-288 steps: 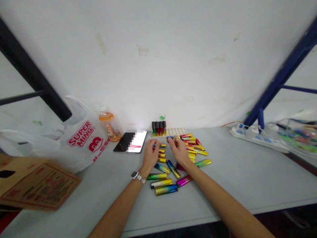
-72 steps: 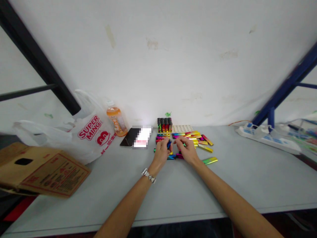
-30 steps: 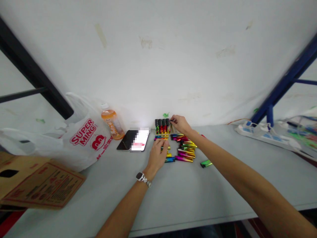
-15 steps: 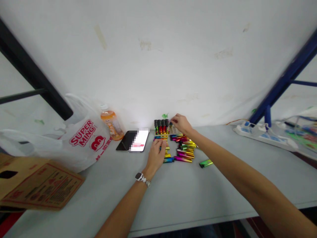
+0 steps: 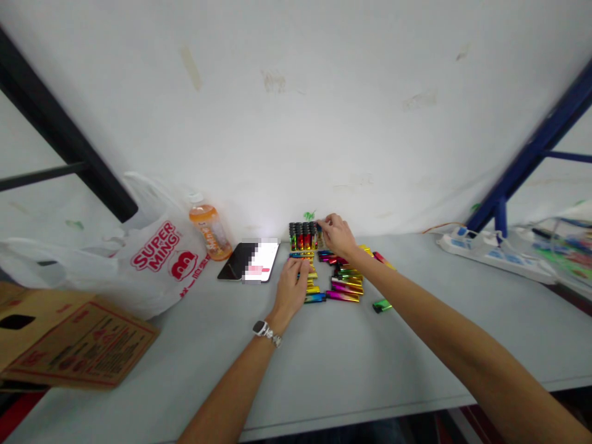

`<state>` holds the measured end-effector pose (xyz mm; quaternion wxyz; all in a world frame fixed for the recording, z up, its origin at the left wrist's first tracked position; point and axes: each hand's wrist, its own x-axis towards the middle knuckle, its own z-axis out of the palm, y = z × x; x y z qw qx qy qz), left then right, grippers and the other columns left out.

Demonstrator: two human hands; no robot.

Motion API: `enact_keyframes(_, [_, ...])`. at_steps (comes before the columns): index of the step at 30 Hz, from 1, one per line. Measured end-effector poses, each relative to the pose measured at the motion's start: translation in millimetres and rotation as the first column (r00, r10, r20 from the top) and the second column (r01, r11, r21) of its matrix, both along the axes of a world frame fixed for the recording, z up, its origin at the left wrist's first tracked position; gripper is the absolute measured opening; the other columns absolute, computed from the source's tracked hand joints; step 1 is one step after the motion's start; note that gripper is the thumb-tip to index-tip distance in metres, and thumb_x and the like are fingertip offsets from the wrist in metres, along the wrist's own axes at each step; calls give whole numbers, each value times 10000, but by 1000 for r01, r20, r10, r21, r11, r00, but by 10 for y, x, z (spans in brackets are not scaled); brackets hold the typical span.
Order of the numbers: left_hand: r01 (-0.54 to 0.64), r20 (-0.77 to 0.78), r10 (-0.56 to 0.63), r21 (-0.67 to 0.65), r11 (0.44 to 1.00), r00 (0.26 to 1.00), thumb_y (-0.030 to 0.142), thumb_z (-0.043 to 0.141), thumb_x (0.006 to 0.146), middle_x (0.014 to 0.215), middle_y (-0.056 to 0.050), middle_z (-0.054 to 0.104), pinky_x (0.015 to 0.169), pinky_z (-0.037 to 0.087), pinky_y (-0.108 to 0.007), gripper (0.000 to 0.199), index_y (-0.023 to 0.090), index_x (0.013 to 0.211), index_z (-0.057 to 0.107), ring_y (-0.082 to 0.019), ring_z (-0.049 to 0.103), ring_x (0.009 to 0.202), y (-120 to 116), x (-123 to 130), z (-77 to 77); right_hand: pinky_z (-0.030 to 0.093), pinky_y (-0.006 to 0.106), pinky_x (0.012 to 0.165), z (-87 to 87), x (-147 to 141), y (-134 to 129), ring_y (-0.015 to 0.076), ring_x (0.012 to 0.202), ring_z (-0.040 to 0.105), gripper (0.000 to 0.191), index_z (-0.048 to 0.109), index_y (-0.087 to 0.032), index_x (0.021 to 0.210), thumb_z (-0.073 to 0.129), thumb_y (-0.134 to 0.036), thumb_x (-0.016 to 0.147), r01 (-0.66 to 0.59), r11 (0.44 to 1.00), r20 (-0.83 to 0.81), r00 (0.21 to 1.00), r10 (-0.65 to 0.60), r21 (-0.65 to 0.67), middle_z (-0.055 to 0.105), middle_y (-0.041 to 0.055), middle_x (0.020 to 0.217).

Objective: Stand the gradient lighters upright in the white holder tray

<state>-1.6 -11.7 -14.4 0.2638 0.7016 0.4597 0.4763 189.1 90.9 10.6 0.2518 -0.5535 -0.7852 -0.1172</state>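
White wall [image 5: 324,123] backs a grey table [image 5: 319,364]. Upright lighters [image 5: 301,237] stand in a block; loose lighters [image 5: 345,287] lie in front. The right hand [image 5: 339,237], fingertips together, is at the block's right end; the left hand [image 5: 291,285], half curled, covers some loose ones. Whether either grips a lighter cannot be told.

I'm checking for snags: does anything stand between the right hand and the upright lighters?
Nothing visible: the right hand is at the right end of the upright lighters; whether they touch is unclear.
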Motion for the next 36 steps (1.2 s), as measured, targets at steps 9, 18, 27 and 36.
enact_keyframes(9, [-13,-8,14,12,1000,1000,415,380,997,946,-66,638,895,450,-334,421,178,814,675,-194,604,931,7,-6,0,372,397,912,-88,8,-182,295,1092,479,601,335,-178,1527,444,-193,936,50,996,49,998,-46,-75,515,181,1230])
enact_keyframes(18, [-7,-70,10,40,999,997,392,357,1005,909,-60,628,881,452,-346,413,180,806,650,-198,597,926,14,5,-6,427,324,861,128,57,-399,249,954,651,320,708,-217,1098,578,-198,806,48,916,200,979,35,-398,716,97,1041])
enact_keyframes(27, [-10,-73,13,35,999,997,402,358,1004,922,-66,625,861,451,-343,419,176,803,647,-200,597,918,21,-1,-14,499,305,733,403,8,-168,278,924,694,374,755,-236,1071,697,-262,702,135,797,277,960,42,-589,737,108,1079])
enact_keyframes(36, [-7,-34,9,37,999,999,396,375,999,926,-68,623,872,455,-345,403,177,792,644,-200,596,920,30,-6,-17,461,274,657,370,-98,-109,242,820,685,377,767,-230,1035,738,-266,660,49,781,289,942,172,-622,753,87,970])
